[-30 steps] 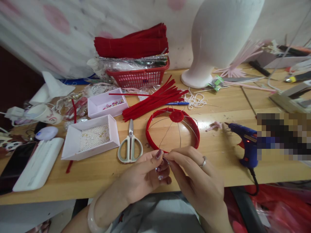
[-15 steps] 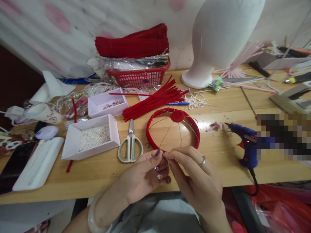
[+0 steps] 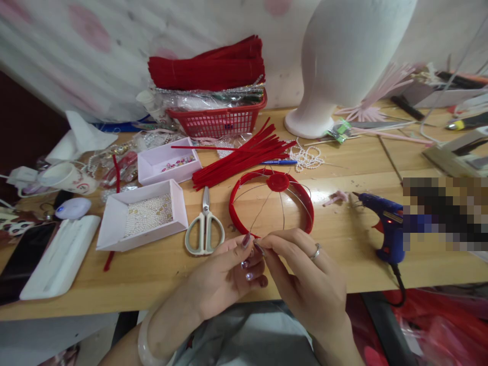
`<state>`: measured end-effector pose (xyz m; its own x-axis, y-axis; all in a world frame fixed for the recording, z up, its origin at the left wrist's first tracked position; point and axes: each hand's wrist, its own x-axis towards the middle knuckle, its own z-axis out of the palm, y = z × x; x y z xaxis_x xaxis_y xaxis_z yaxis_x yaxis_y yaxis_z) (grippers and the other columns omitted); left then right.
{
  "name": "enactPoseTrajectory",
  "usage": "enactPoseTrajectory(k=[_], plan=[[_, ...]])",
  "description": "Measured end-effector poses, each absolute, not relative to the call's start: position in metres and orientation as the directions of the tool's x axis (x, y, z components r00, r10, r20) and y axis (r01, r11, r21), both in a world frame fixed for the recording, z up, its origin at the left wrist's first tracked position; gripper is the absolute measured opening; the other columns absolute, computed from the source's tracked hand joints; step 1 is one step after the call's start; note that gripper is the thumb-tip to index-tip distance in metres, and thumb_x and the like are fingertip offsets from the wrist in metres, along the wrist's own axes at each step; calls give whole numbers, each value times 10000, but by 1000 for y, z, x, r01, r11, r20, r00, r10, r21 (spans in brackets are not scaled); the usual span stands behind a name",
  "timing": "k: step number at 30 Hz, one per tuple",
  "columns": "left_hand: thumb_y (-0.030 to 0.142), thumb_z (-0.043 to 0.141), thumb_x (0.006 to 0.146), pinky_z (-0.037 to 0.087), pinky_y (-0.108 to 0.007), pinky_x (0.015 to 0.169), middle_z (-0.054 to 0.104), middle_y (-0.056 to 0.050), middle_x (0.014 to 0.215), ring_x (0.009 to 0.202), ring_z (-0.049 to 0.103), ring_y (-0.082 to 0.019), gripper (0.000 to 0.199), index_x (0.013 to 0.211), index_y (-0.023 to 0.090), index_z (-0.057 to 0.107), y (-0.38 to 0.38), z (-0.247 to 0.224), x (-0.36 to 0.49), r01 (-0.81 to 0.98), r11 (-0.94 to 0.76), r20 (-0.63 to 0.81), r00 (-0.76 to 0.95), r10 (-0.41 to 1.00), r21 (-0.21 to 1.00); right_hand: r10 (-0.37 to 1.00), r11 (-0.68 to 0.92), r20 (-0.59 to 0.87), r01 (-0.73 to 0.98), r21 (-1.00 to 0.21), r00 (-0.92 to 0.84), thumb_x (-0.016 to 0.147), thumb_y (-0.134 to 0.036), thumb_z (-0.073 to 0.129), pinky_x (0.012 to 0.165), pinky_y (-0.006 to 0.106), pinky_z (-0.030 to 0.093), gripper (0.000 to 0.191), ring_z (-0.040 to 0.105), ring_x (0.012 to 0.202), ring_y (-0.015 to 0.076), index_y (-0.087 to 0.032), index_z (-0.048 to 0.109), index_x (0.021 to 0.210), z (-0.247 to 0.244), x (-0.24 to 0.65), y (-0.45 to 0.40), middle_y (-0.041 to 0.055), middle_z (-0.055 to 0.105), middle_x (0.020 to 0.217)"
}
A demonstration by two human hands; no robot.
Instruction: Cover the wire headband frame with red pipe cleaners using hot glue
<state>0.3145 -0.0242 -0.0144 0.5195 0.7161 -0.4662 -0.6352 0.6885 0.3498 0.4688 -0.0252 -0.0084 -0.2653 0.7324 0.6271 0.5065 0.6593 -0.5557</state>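
My left hand (image 3: 229, 269) is closed in a pinch in front of the red ring, its palm turned partly up. My right hand (image 3: 305, 274), with a silver ring on one finger, pinches at the same spot, fingertips touching the left ones. Whatever lies between the fingertips is too small to make out. Just beyond them lies a red fuzzy ring (image 3: 233, 211) with thin wires arching across it and a red disc (image 3: 278, 182) at its far side. White-handled scissors (image 3: 206, 229) lie left of the ring, blades pointing away.
Left are a box of pearl beads (image 3: 145, 216), a box of gems (image 3: 170, 162) and a paper cup (image 3: 68, 178). Red stems (image 3: 244, 155), a red basket (image 3: 219, 122) and a white foam head (image 3: 343, 56) stand or lie behind. A blue glue gun (image 3: 391, 223) is at right.
Both hands stay together at nearly the same place. The right hand's fingers have shifted very slightly to the left.
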Motion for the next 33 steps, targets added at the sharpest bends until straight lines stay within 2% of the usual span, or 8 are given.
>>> enactPoseTrajectory(k=[7,10,14,16,19,24,33], plan=[[384,874,733,444,-242,638,482,55,635,587,434,-78,361,687,160,595,-25,-15,314,-641,695,-430,554,713,327,745,642,624,504,-578,-235,931,-12,556,747,263,572,207,662,821,141,-170,639,1037,-8,471,-25,47,699,918],[420,874,724,447,-246,660,476,62,615,564,434,-73,401,658,166,570,-25,-14,311,-661,691,-336,606,721,293,757,631,625,459,-626,-190,913,15,571,758,234,557,232,661,819,120,-174,643,1027,-5,473,-29,28,699,904],[535,878,662,336,-243,518,409,71,501,437,344,-69,513,566,192,509,-27,-14,309,-626,740,-161,726,668,247,757,629,640,416,-656,-135,881,11,595,719,246,551,273,663,795,131,-196,639,1053,1,477,-34,18,690,884],[561,898,605,270,-261,469,349,77,430,386,292,-73,588,497,204,445,-27,-13,310,-619,751,-149,741,655,229,746,636,657,408,-655,-109,880,-7,591,683,258,546,257,658,766,141,-206,633,1037,2,478,-35,18,677,858],[540,926,555,235,-278,452,308,78,383,362,261,-75,653,440,209,376,-27,-11,311,-630,747,-151,734,662,212,731,649,676,398,-648,-91,882,-18,591,647,261,533,223,649,743,146,-202,632,1001,0,479,-33,15,664,817],[529,911,599,250,-278,465,316,74,394,382,267,-82,601,441,217,422,-29,-10,310,-649,733,-96,732,675,206,726,655,681,399,-641,-97,881,-11,596,637,266,535,224,652,756,150,-187,640,1012,-3,477,-34,26,673,836],[544,903,601,313,-280,490,394,47,424,414,356,-93,544,435,218,500,-30,-11,309,-616,725,-62,748,661,310,721,657,688,401,-638,-87,859,22,599,653,279,536,268,655,782,160,-173,656,1035,-5,473,-36,38,678,871]])
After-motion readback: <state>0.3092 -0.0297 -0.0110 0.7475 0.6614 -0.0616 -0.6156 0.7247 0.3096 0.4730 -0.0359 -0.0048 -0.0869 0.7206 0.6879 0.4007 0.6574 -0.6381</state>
